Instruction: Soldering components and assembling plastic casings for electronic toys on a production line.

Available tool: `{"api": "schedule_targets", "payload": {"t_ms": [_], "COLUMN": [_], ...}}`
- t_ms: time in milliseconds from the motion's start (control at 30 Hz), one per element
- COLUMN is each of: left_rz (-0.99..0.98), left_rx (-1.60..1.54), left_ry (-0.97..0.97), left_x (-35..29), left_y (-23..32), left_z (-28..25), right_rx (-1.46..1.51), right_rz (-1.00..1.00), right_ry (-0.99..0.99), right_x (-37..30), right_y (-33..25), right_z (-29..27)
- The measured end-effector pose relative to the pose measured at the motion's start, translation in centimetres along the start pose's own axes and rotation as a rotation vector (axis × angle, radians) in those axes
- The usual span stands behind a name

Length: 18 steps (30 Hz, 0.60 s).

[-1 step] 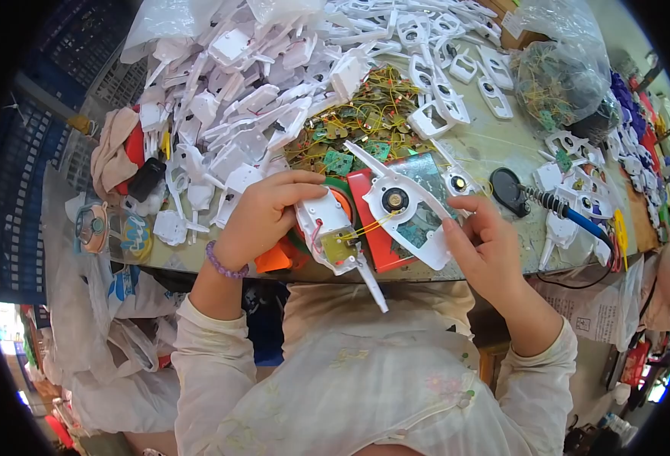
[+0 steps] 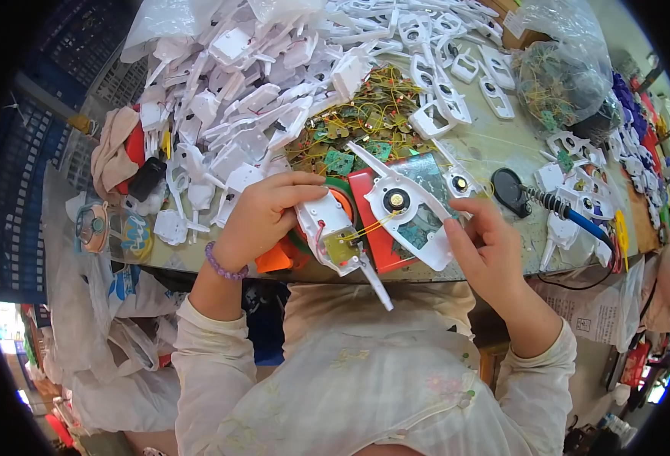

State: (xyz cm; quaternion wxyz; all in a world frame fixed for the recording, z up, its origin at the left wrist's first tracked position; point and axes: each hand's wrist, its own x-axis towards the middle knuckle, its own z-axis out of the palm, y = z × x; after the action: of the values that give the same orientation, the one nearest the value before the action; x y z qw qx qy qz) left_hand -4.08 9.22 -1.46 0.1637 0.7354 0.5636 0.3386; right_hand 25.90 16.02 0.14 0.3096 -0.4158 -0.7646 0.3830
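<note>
My left hand (image 2: 255,228) is closed on a white plastic housing half (image 2: 320,215), which has a small circuit board (image 2: 340,248) in it and a narrow handle pointing toward me. Yellow wires (image 2: 373,227) run from that board to a round black speaker (image 2: 396,201) set in a second white shell half (image 2: 432,252). The fingers and thumb of my right hand (image 2: 494,254) close on the right edge of this open-framed shell. Beneath it lies a red box (image 2: 365,220) with a dark, glossy top.
A heap of white plastic housings (image 2: 229,91) covers the back left, beside piled wired circuit boards (image 2: 365,114). At right, a blue-handled soldering iron (image 2: 582,224) rests near a black round stand (image 2: 510,192). A clear bag of boards (image 2: 555,83) stands behind. An orange-centred spool (image 2: 342,204) lies by my left hand.
The two white halves have shifted very slightly to the right, and the speaker shell is tilted a little. Both hands keep nearly the same place and hold.
</note>
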Motion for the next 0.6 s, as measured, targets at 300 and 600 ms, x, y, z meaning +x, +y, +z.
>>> {"api": "schedule_targets", "payload": {"t_ms": [300,600], "left_rz": [0.077,0.128], "left_rx": [0.138,0.182], "left_ry": [0.072,0.119], "left_x": [-0.7,-1.4], "left_y": [1.2,3.2], "left_z": [-1.9,-3.4], "right_rx": [-0.378,-0.428], "right_rz": [-0.560,-0.591], "right_ry": [0.091,0.119], "right_x": [0.1,0.9], "right_y": [-0.6,-0.5], "right_z": [0.3,0.4]}}
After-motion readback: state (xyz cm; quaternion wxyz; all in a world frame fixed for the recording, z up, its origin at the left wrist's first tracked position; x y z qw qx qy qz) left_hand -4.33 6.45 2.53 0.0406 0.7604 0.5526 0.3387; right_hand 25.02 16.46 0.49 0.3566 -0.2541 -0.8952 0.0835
